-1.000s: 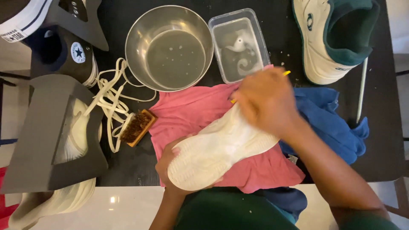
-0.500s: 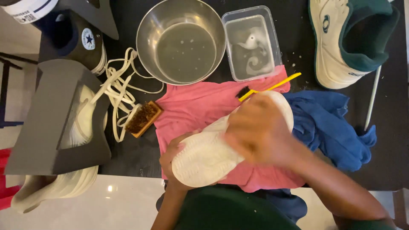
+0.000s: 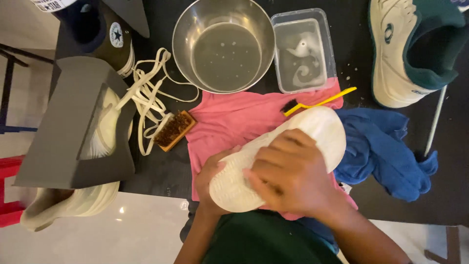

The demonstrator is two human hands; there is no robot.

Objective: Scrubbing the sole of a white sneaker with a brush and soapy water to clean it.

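A white shoe (image 3: pixel 320 132) lies sole-up on a pink cloth (image 3: pixel 234 120) at the near edge of the dark table. My left hand (image 3: pixel 210 173) grips its near end from the left side. My right hand (image 3: pixel 288 173) presses down on the middle of the sole, fingers curled; whether it holds anything underneath is hidden. A yellow-handled toothbrush (image 3: pixel 320 102) with black bristles lies on the pink cloth just beyond the shoe's far end.
A steel bowl of water (image 3: pixel 223 46) and a clear tub of cloudy liquid (image 3: pixel 304 51) stand behind the cloth. White laces (image 3: pixel 146 105) and a wooden brush (image 3: pixel 175 129) lie left. A blue cloth (image 3: pixel 386 151) and a white-and-green sneaker (image 3: pixel 410 49) are right; other shoes (image 3: pixel 105 34) far left.
My right hand has slid along the sole from its far end toward the near end. The toothbrush, formerly by that hand, now lies free on the pink cloth.
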